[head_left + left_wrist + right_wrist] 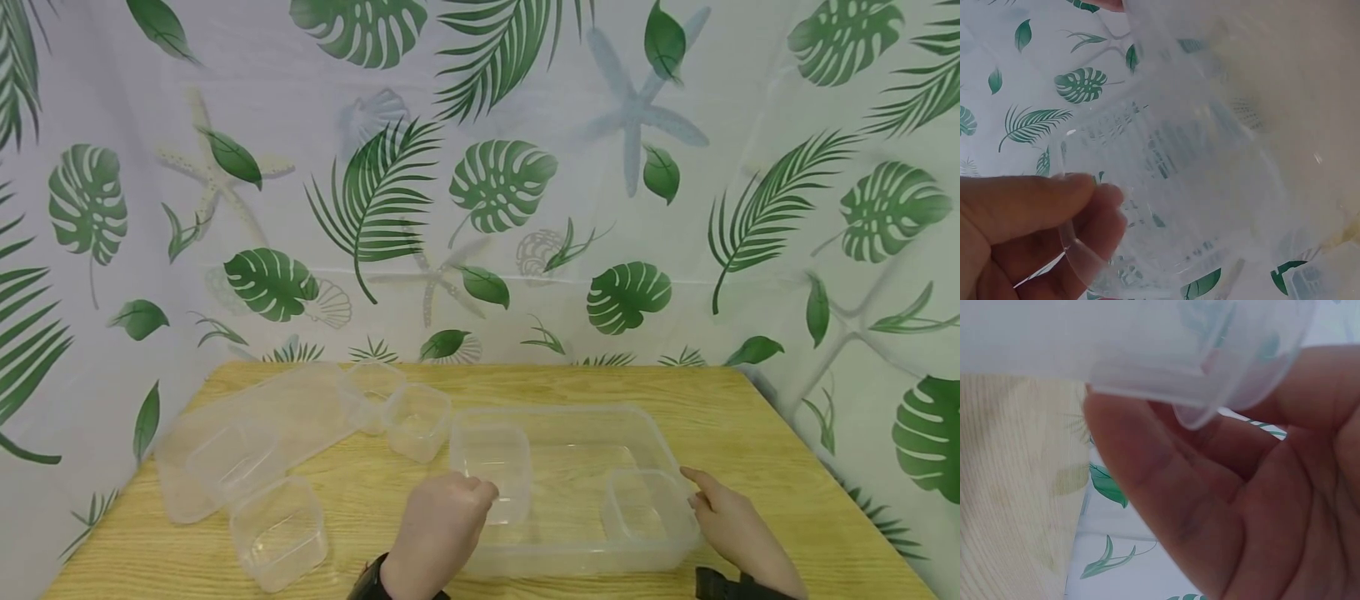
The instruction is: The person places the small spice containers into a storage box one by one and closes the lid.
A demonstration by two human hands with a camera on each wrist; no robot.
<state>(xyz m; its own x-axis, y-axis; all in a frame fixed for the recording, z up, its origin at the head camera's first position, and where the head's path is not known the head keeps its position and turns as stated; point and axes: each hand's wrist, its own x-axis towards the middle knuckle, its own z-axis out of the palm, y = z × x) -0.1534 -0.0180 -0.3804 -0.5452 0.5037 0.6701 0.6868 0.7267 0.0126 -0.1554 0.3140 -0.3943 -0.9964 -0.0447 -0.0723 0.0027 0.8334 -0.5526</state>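
Note:
A large clear plastic container (577, 560) stands on the table in front of me. Inside it, one small clear container (506, 458) is at the left and another small container (643, 510) sits in the front right corner. My left hand (448, 521) pinches the rim of the left small container between thumb and fingers; the left wrist view shows this small container (1166, 181) tilted in that frame. With the right hand (738, 529) I grip the large container's right wall at its rim, the fingers (1147, 450) lying under the lip in the right wrist view.
Left of the large container lies a flat translucent lid (315, 417), with a small container (232, 462) on it. Other small containers (279, 537) stand in front and near the lid's right end. A leaf-print cloth (525, 325) hangs behind the wooden table (375, 517).

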